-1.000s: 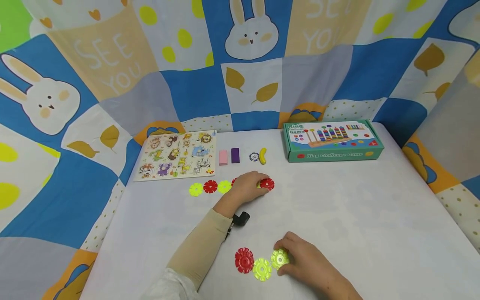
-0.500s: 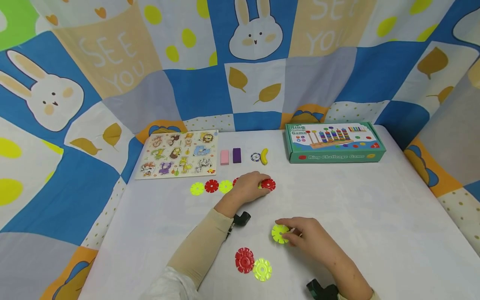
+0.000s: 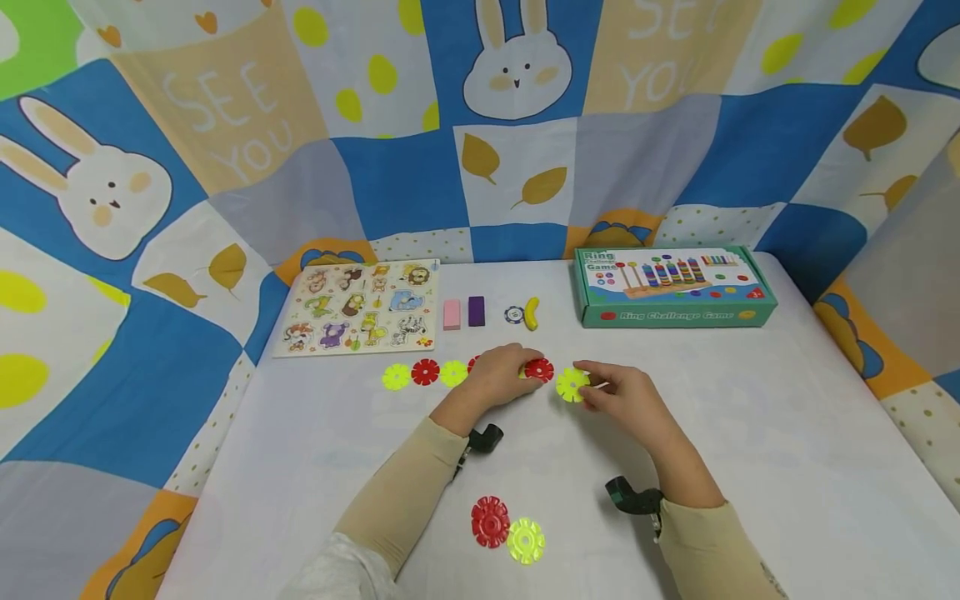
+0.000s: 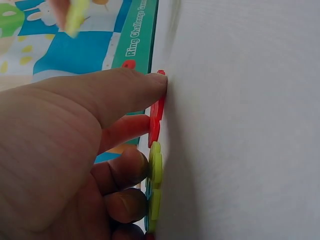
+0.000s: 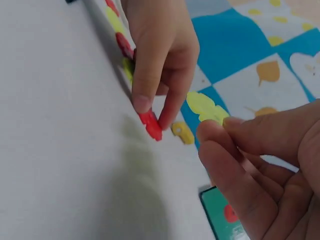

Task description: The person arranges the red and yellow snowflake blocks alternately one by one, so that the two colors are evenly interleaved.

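My left hand [image 3: 493, 377] rests at the end of a row of notched, flower-shaped interlocking discs. Its thumb and index finger pinch the edges of the red disc [image 3: 539, 370] at the right end, and the hand hides part of the row. In the left wrist view, the other fingers touch a yellow-green disc [image 4: 156, 167] beside it. Just to the right, my right hand [image 3: 628, 402] pinches another yellow-green disc [image 3: 571, 385] by its right edge. The right wrist view has that disc [image 5: 205, 107] raised off the table, its shadow falling below.
Nearer the front lie a loose red disc [image 3: 491, 522] and a yellow-green disc [image 3: 527, 541]. Behind the row are an animal puzzle board [image 3: 302, 310], a pink block [image 3: 452, 315], a purple block [image 3: 476, 311], a toy banana [image 3: 532, 313] and a green game box [image 3: 678, 317].
My right hand has lifted the yellow-green disc from beside the two front discs and carried it forward to the row's right end. My left hand keeps its place on the red disc.
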The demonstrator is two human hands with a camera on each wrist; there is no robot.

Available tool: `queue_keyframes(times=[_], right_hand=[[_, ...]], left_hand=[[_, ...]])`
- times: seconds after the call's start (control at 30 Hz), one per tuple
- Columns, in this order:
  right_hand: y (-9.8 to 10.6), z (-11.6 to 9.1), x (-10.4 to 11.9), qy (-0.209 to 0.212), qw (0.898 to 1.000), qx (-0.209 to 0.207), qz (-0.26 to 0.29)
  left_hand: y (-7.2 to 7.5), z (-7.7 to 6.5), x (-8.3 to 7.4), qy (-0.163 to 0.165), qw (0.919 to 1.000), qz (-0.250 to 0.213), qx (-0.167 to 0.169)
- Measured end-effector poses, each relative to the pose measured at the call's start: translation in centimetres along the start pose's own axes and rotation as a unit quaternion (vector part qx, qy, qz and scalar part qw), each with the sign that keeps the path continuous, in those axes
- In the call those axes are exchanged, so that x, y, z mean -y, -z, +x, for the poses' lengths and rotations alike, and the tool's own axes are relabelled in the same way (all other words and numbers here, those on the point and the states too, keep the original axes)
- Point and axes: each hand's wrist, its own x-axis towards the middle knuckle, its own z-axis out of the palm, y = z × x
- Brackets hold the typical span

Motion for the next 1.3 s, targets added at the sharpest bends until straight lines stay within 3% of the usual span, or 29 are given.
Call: queue_keyframes(times=[0.23,0.43,0.7,1.03,1.2,1.3], right_hand=[[0.3,3.8,-1.6,-0.073,0.997,-0.007,0.006],[-0.1,5.0,-2.3,-0.104,0.994,0.002,-0.021],[-0.6,4.5,-2.4,-0.092,0.992,-0.015,-0.08],[-1.5,3.9,-3.0,-0.085,0.991,-0.037,-0.098],[-1.5,3.6,-3.0,-0.071,0.992,-0.043,-0.095],[-1.5,3.2,-2.9,-0.063,0.993,-0.038,-0.097]], left_hand=[[0.0,0.1,-0.2,-0.004,1.0,-0.001,0.004],[-0.1,0.1,-0.5,-0.003,1.0,-0.001,0.003],[-0.1,0.2,-0.5,0.0,1.0,0.008,0.0],[0.2,-0.1,-1.0,-0.005,0.9993,0.038,-0.001],[0.4,0.4,-1.8,-0.009,0.9996,0.023,-0.013],[0.3,1.0,-2.3,-0.011,0.9999,0.007,-0.003]])
